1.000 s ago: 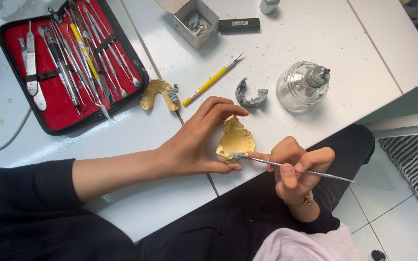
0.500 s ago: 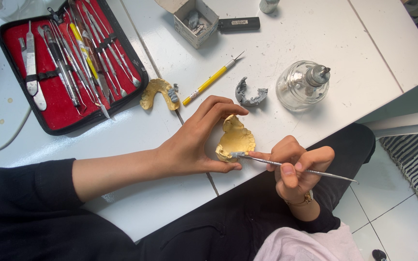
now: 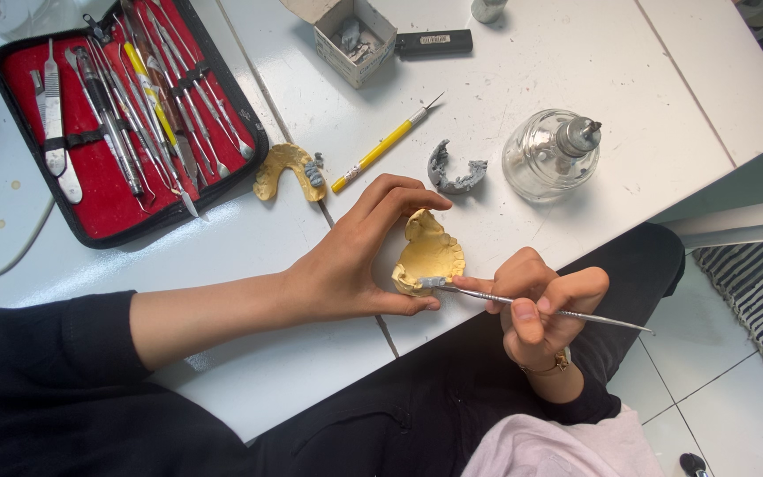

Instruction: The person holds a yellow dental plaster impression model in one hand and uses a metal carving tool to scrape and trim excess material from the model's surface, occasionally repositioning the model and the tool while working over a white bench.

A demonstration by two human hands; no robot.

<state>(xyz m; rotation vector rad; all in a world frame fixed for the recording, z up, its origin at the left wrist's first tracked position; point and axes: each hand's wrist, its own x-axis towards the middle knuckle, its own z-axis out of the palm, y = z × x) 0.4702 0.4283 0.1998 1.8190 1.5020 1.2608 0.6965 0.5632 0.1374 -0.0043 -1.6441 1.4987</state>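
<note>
My left hand (image 3: 355,265) holds a yellow dental cast (image 3: 428,253) between thumb and fingers, just above the white table's front edge. My right hand (image 3: 536,305) grips a thin metal carving instrument (image 3: 540,309) like a pen. Its tip rests on a small grey patch at the cast's lower edge. The instrument's long handle points to the right, past the table edge.
On the white table (image 3: 576,71) lie a second yellow cast (image 3: 283,170), a yellow-handled knife (image 3: 386,144), a grey arch-shaped piece (image 3: 454,170) and a glass spirit lamp (image 3: 551,155). An open red-lined tool case (image 3: 121,115) lies far left, a small cardboard box (image 3: 346,35) at the back.
Both hands stay almost still. The instrument tip remains on the cast's lower edge.
</note>
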